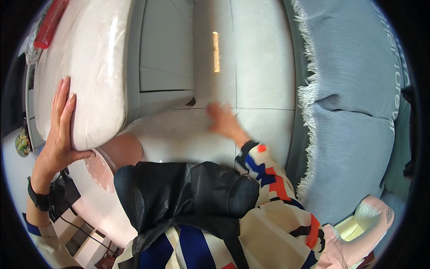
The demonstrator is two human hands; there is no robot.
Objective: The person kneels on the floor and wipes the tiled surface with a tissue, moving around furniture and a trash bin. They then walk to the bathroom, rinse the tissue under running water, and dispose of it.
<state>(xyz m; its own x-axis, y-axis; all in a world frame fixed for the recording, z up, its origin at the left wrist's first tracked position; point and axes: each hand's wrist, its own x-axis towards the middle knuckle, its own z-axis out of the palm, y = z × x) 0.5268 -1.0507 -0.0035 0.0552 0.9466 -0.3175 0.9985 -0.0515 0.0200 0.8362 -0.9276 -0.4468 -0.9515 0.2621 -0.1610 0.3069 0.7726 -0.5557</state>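
Note:
My left hand [62, 131] cups the near left corner of a coffee table [90, 77] with a pale, glossy, marble-look top. Its fingers lie along the table's side and the thumb wraps the near end. Below that corner, a pink waste bin [126, 151] with a clear plastic liner [100, 169] stands on the floor. My right hand [223, 121], blurred by motion, is over the pale tiled floor [262, 84] with nothing visible in it. Under the tabletop is the table's grey drawer front [166, 47]. A black apron [188, 191] covers my lap.
Along the right runs a sofa with a fringed blue-grey cover [349, 144] that bears writing. A pink padded item [376, 215] with a pale yellow lining lies on it. A red packet [52, 23] rests at the table's far left. A black cable [84, 227] hangs at lower left.

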